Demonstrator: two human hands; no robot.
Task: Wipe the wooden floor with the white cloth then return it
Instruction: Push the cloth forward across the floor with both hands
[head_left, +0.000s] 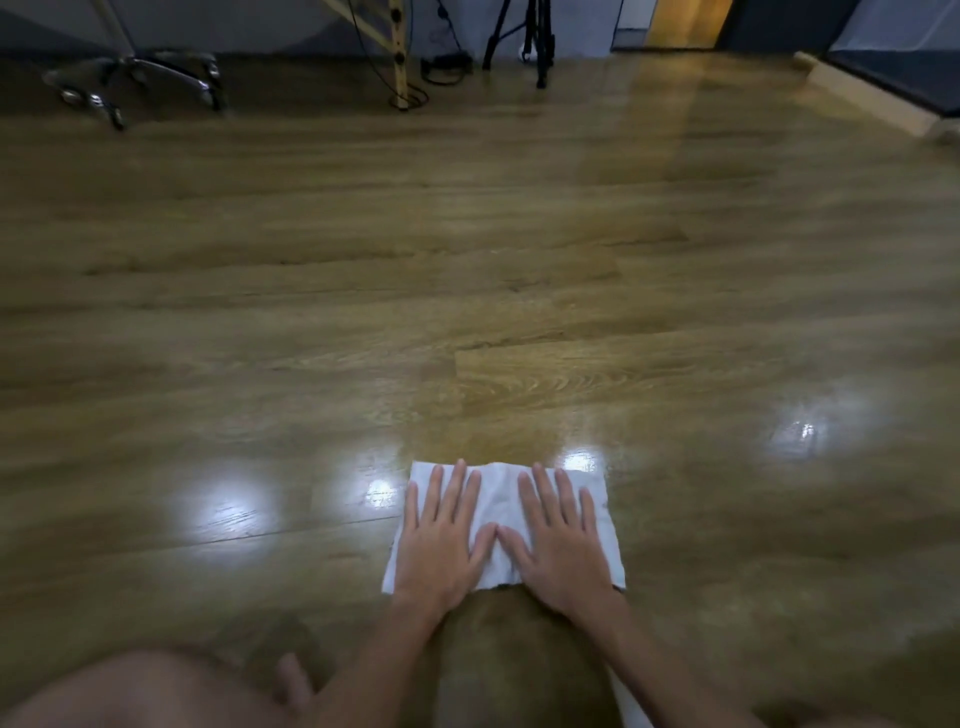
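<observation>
Both your hands are flat on the cloth (500, 506), palms down. Left hand (441, 540) covers the cloth's left half, right hand (561, 535) the right half. Fingers (457, 483) on both are fully extended and slightly spread, pointing away from you. No grip on anything, just pressing the cloth against the floor (467, 260). Thumbs angle inward and their tips touch, or nearly touch, over the middle of the cloth.

The cloth is white, spread out as a rough rectangle, lying flat on the floor just in front of your knees. Its far edge and both side edges show past your fingers; the near edge is partly hidden under your wrists. A few creases run through the strip between your hands.

The floor is glossy wood planks. Bright light reflections sit left of the cloth, at its far right corner and further right.

Your forearms come in from the bottom edge, converging toward the cloth. Your bare knee (145, 691) is at bottom left, blurred.

Far end of the room: chair base (135, 78) with casters at top left, a wooden leg (399, 57) with cables around it, a black tripod (535, 36) beside that. All well apart from the cloth.
</observation>
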